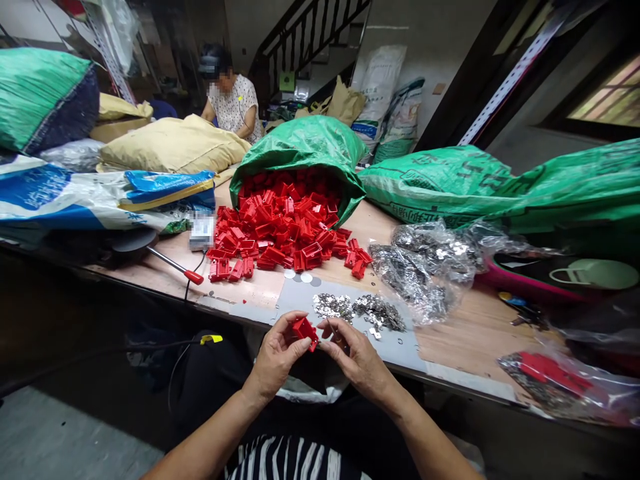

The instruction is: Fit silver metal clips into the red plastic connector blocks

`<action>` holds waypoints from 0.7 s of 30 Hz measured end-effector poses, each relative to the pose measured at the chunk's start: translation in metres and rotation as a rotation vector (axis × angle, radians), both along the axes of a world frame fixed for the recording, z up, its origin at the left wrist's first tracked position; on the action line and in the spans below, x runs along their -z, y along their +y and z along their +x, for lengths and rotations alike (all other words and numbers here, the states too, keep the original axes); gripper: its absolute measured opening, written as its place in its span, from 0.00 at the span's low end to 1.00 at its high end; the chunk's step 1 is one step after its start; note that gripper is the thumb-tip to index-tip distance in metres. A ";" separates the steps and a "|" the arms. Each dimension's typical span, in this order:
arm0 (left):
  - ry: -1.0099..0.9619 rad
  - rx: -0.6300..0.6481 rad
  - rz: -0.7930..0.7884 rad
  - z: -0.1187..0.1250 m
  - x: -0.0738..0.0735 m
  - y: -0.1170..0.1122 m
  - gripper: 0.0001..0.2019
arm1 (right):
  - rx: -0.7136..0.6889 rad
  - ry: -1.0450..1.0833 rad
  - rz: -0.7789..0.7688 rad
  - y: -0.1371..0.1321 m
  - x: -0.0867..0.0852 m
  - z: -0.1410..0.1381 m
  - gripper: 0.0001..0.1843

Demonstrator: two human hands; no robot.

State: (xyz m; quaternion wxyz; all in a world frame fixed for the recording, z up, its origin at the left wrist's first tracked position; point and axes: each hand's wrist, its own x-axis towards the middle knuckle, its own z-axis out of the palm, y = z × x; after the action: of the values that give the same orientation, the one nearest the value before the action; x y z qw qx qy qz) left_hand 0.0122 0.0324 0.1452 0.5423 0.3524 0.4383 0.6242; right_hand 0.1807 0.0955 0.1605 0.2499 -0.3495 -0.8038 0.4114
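My left hand (277, 352) is closed around a small red plastic piece (305, 331), held just below the table's front edge. My right hand (354, 355) is pinched right beside that piece, its fingertips touching it; a small metal part seems to sit in the pinch but is too small to name. On the grey mat (300, 293) just beyond lie two heaps of small silvery metal clips (357, 309). Further back a pile of the same red pieces (280, 230) spills from an open green sack (305, 150).
A clear plastic bag of metal clips (425, 267) lies right of the mat. Green sacks (500, 183) fill the right side, blue and tan sacks (100, 193) the left. A red-handled tool (173, 265) rests left. Another person (231, 100) sits at the far end.
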 end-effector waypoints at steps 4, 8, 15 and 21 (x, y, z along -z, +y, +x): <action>0.284 -0.050 0.099 -0.010 0.006 0.010 0.15 | 0.022 -0.053 0.147 0.003 0.007 0.001 0.15; 0.553 -0.057 0.149 -0.020 0.015 0.020 0.17 | 0.044 -0.115 0.191 0.006 0.017 0.000 0.15; 0.776 0.021 0.225 -0.023 0.021 0.028 0.21 | 0.025 -0.167 0.189 0.008 0.017 -0.004 0.09; 0.827 0.112 0.217 -0.029 0.019 0.030 0.20 | -0.004 -0.166 0.214 0.013 0.019 -0.003 0.10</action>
State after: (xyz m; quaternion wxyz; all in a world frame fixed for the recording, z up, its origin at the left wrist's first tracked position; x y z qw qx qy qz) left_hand -0.0166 0.0628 0.1259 0.3140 0.6509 0.5309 0.4426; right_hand 0.1780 0.1085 0.1414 0.2177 -0.3520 -0.8617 0.2934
